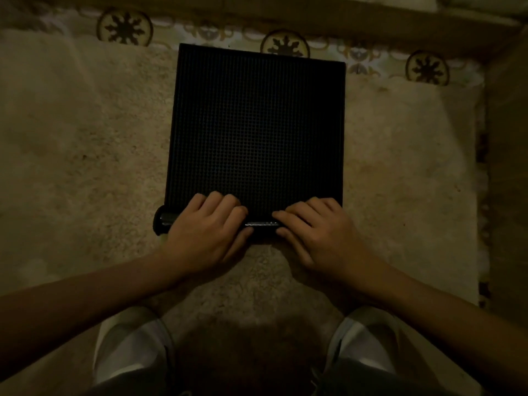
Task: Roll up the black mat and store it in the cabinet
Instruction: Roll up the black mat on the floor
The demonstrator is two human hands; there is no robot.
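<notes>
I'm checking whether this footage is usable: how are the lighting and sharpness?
Head view: dim, warm light; the black mat still shows its grid texture, both hands read clearly, corners fall into dark vignette, a shadow pools near the knees, and the far tile border looks soft and curved by the wide lens.

- The mat (257, 124) is black, covered in a fine grid of small squares.
- The rug (85, 155) beneath it is beige and shaggy.
- The floor (125, 28) at the far edge has pale tiles with dark snowflake-like motifs in tan rings.
- The shoes (128, 347) are white.
</notes>
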